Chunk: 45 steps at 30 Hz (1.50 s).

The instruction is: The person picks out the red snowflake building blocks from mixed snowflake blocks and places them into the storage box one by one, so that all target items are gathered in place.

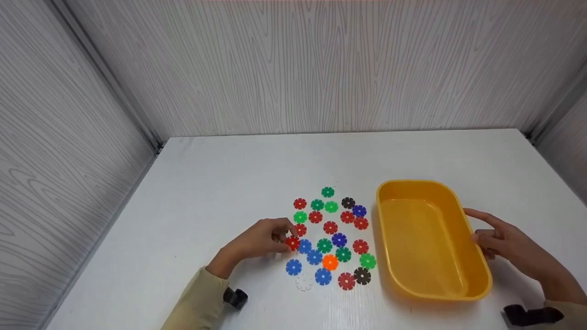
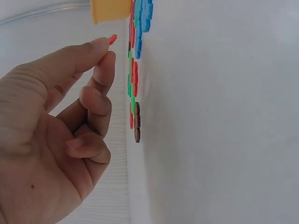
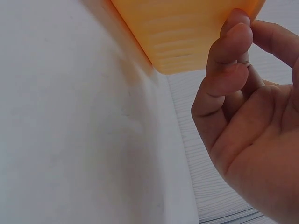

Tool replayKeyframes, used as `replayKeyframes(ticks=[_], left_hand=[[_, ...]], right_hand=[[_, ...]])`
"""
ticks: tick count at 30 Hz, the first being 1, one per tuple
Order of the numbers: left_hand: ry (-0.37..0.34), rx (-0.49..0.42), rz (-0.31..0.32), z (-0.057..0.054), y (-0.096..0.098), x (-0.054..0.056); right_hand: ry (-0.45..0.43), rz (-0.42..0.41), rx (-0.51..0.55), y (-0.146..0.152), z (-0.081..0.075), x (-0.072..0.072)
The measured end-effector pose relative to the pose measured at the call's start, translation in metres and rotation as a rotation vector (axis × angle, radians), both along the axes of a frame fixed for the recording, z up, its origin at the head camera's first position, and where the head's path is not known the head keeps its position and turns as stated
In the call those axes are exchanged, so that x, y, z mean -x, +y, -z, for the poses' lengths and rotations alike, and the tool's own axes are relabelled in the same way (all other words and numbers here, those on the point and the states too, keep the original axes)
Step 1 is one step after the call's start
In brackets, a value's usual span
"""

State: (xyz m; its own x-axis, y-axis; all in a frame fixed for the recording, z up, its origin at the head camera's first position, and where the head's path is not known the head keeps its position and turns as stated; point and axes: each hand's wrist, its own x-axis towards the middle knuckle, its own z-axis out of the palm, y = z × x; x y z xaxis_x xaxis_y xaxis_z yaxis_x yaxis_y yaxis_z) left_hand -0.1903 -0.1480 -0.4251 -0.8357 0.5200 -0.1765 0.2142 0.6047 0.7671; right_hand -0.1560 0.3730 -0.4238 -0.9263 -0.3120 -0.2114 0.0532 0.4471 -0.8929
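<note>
At the left edge of a spread of notched discs [image 1: 330,228] on the table [image 1: 220,183], the left hand [image 1: 263,237] pinches a red disc [image 1: 292,243] between thumb and index fingertip, those two fingers nearly together and the rest loosely curled. The left wrist view shows that disc apart from the table; being thin and held near its edge, it could well slip or spin out. A blue disc [image 1: 305,246] lies just to its right, so a low sweep rightward might knock it into others. On the right, the right hand [image 1: 513,245] is at the right wall of the yellow tray [image 1: 415,247], thumb tip at the rim, index finger stretched toward the far side, other fingers curled; whether they truly pinch the rim cannot be told. A leftward push there could slide the tray into the light green disc [image 1: 368,261] near its left wall, and a hard press on the rim might tip it. On the near side, a pale disc [image 1: 303,283] almost vanishes against the white table and would be easily overlooked, while a black disc [image 1: 362,276] lies so close to a dark red disc [image 1: 346,281] that disturbing one would likely shift both.
</note>
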Motion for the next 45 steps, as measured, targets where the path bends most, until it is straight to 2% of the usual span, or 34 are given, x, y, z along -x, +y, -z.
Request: replayKeyframes(ticks=[8, 12, 17, 23, 30, 34, 41, 45], left_hand=[[-0.066, -0.187, -0.051, -0.003, 0.005, 0.003], [-0.105, -0.248, -0.083, -0.005, 0.008, 0.004], [-0.116, -0.284, -0.094, -0.004, 0.016, 0.005], [-0.116, -0.323, -0.072, -0.004, 0.028, 0.006], [-0.096, -0.395, -0.008, -0.005, 0.046, 0.009], [-0.097, -0.406, 0.004, -0.007, 0.058, 0.009], [-0.095, -0.395, 0.041, -0.009, 0.077, 0.009], [-0.102, -0.431, 0.079, -0.013, 0.092, 0.007]], right_hand=[[-0.008, 0.006, -0.016, -0.002, 0.0, 0.001], [-0.025, 0.015, -0.028, -0.001, 0.001, 0.002], [-0.039, 0.031, -0.035, 0.0, 0.002, 0.003], [-0.017, 0.023, -0.03, 0.001, 0.005, 0.002], [0.005, 0.009, 0.007, 0.002, 0.006, 0.002], [0.003, 0.003, 0.025, 0.002, 0.005, 0.001], [-0.007, 0.019, -0.007, 0.0, 0.005, 0.002], [-0.02, 0.037, -0.022, 0.0, 0.006, 0.002]])
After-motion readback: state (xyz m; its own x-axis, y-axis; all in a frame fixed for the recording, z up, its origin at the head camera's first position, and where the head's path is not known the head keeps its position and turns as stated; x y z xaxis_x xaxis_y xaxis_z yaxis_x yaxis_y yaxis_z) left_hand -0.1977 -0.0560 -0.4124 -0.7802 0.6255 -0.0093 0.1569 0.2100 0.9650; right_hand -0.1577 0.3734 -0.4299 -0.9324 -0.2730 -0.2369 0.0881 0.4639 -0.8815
